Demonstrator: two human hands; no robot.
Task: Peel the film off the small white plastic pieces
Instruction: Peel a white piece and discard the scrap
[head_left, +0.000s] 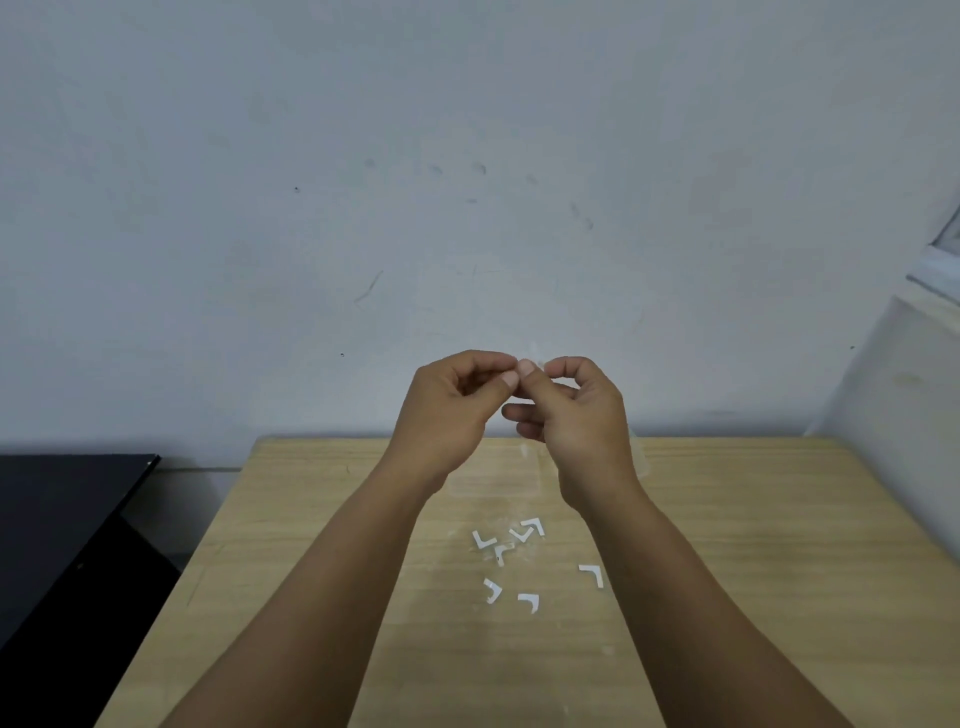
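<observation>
Pale wood-grain table (727, 519) fills the lower part of the view, with both bare forearms reaching up across it from the near edge. On the tabletop between the forearms lie several small white L-shaped plastic pieces: one (530, 603) nearest, another (492, 591) just left of it, one (593, 574) off to the right near the right forearm, and a loose cluster (511, 538) of about four a little farther back, some touching or overlapping. Faint clear film scraps (498, 467) seem to lie on the wood beyond the cluster, though they are hard to make out.

Above the far edge of the table, the left hand (447, 410) and right hand (576, 410) are raised together, fingertips meeting. Each hand is curled, thumb pressed towards forefinger in a pinch, the other fingers loosely folded. Something tiny and pale sits where the fingertips meet, with a hint of clear film (537, 361) at the right thumb tip; what exactly each hand grips cannot be told.

To the left stands a black surface (62, 519), lower than the table. Behind everything rises a scuffed grey-white wall (467, 156).
</observation>
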